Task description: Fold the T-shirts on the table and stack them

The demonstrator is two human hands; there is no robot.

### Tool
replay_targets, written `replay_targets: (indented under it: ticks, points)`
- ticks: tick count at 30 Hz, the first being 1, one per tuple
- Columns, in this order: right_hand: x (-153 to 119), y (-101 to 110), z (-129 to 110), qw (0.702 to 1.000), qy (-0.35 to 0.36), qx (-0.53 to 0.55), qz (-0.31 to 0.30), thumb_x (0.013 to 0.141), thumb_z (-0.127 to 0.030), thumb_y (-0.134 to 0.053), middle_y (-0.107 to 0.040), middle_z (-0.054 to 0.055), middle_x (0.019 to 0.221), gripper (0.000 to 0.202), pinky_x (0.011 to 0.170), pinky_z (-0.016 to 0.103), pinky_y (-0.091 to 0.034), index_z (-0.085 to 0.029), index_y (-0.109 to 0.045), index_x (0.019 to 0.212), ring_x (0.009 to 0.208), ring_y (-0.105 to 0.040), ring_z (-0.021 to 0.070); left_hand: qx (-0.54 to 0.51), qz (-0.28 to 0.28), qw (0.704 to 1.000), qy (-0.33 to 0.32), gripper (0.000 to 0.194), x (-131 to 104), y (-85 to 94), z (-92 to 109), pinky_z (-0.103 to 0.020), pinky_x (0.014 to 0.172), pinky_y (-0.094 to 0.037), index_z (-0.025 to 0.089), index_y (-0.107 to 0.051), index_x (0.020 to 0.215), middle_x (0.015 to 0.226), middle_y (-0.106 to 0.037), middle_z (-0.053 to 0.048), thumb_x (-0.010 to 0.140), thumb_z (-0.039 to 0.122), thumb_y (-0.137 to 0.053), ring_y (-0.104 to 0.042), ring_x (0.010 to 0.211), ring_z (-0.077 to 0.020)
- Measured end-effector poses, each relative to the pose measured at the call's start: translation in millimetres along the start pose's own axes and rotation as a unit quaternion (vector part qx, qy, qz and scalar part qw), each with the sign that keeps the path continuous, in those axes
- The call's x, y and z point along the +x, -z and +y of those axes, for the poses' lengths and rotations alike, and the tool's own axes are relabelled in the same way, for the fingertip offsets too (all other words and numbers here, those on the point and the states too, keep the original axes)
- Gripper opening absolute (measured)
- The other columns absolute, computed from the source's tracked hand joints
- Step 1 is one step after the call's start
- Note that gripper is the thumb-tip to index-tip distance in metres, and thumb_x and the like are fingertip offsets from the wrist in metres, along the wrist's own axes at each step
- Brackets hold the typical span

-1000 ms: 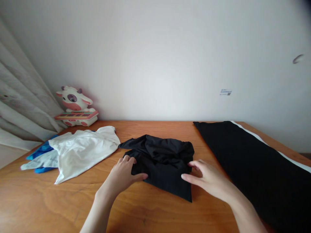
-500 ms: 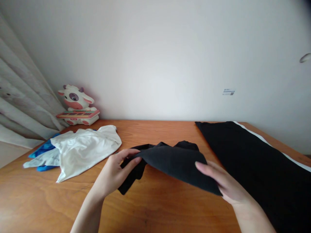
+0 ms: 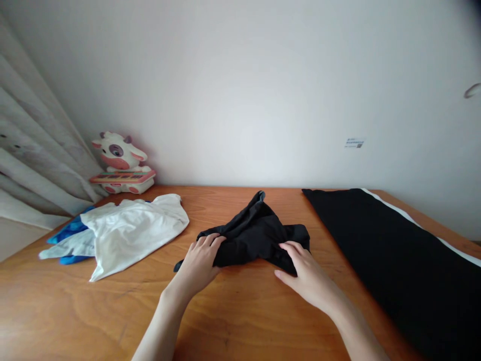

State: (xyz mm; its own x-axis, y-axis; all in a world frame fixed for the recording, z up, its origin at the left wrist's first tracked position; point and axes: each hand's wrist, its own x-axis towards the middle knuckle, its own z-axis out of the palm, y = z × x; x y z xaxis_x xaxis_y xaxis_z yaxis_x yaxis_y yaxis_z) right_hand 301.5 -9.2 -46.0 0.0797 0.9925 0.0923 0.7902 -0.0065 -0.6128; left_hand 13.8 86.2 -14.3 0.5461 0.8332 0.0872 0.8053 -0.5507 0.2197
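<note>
A crumpled black garment (image 3: 255,235) lies on the table in front of me, with one fold standing up in a peak at its far side. Its exact kind is hard to make out. My left hand (image 3: 201,260) rests on its left part, fingers laid over the cloth and the thumb low at the near edge. On the right part, my right hand (image 3: 306,268) touches the fabric with fingers and thumb apart. Neither hand is visibly pinching the cloth.
At the left lies a white garment (image 3: 135,230) over blue cloth (image 3: 71,230). Behind it stands a cow-shaped toy keyboard (image 3: 122,165). A large black cloth with a white stripe (image 3: 383,250) covers the right side of the wooden table (image 3: 240,321). A wall (image 3: 240,90) closes the back.
The black garment, earlier raised and stretched between both hands, now lies bunched on the table. My hands have moved closer together and loosened from its edge.
</note>
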Motion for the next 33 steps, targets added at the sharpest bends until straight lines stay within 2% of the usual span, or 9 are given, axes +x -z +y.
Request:
replay_targets:
  ticks: [4, 8, 13, 17, 24, 33]
  points:
    - [6.2, -3.6, 7.1, 0.996, -0.020, -0.079, 0.028, 0.088, -0.033, -0.059, -0.059, 0.015, 0.134, 0.054, 0.101, 0.044, -0.051, -0.019, -0.051, 0.140, 0.122, -0.061, 0.0311, -0.002, 0.002, 1.000, 0.004, 0.061, 2.3, 5.6, -0.6, -0.044, 0.109, -0.043, 0.022, -0.059, 0.133, 0.138, -0.061, -0.010, 0.074, 0.007, -0.061, -0.055, 0.128, -0.0287]
    - [12.0, -7.6, 11.0, 0.991, -0.025, -0.125, 0.051, 0.093, -0.034, -0.057, -0.063, 0.015, 0.125, 0.045, 0.094, 0.042, -0.053, -0.019, -0.054, 0.134, 0.114, -0.065, 0.0311, 0.003, -0.002, 1.000, -0.002, 0.058, 3.7, 3.9, -1.1, -0.044, 0.107, -0.043, 0.021, -0.059, 0.133, 0.135, -0.062, -0.010, 0.076, 0.009, -0.061, -0.057, 0.124, -0.0289]
    - [15.8, -18.8, 10.1, 0.985, -0.013, -0.153, 0.078, 0.094, -0.033, -0.056, -0.062, 0.019, 0.121, 0.040, 0.090, 0.042, -0.054, -0.014, -0.052, 0.130, 0.111, -0.064, 0.0322, 0.018, 0.009, 1.000, -0.006, 0.058, 7.5, -9.7, -1.0, -0.046, 0.106, -0.042, 0.022, -0.054, 0.138, 0.135, -0.061, -0.011, 0.082, 0.024, -0.067, -0.055, 0.124, -0.0314]
    - [17.0, -24.1, 6.3, 0.978, -0.019, -0.185, 0.092, 0.093, -0.032, -0.056, -0.063, 0.019, 0.117, 0.040, 0.087, 0.042, -0.054, -0.013, -0.053, 0.129, 0.106, -0.066, 0.0326, 0.005, 0.055, 0.998, -0.020, 0.056, 8.1, -21.0, -5.8, -0.046, 0.104, -0.042, 0.024, -0.058, 0.133, 0.130, -0.063, -0.011, 0.081, 0.040, -0.071, -0.057, 0.120, -0.0322]
    - [17.5, -27.7, 4.6, 0.975, -0.021, -0.202, 0.094, 0.093, -0.032, -0.055, -0.064, 0.019, 0.117, 0.042, 0.083, 0.041, -0.053, -0.013, -0.052, 0.130, 0.102, -0.066, 0.0322, -0.022, 0.099, 0.994, -0.029, 0.050, 7.0, -26.7, -11.4, -0.045, 0.099, -0.044, 0.026, -0.061, 0.126, 0.121, -0.066, -0.009, 0.079, 0.043, -0.072, -0.058, 0.114, -0.0309]
    - [18.1, -36.6, 17.6, 0.979, -0.007, -0.161, 0.127, 0.096, -0.032, -0.052, -0.065, 0.017, 0.120, 0.035, 0.087, 0.041, -0.054, -0.016, -0.052, 0.127, 0.106, -0.067, 0.0314, -0.031, 0.097, 0.994, -0.025, 0.052, 7.6, -27.7, -11.8, -0.044, 0.100, -0.043, 0.026, -0.062, 0.125, 0.120, -0.066, -0.009, 0.078, 0.046, -0.072, -0.058, 0.114, -0.0307]
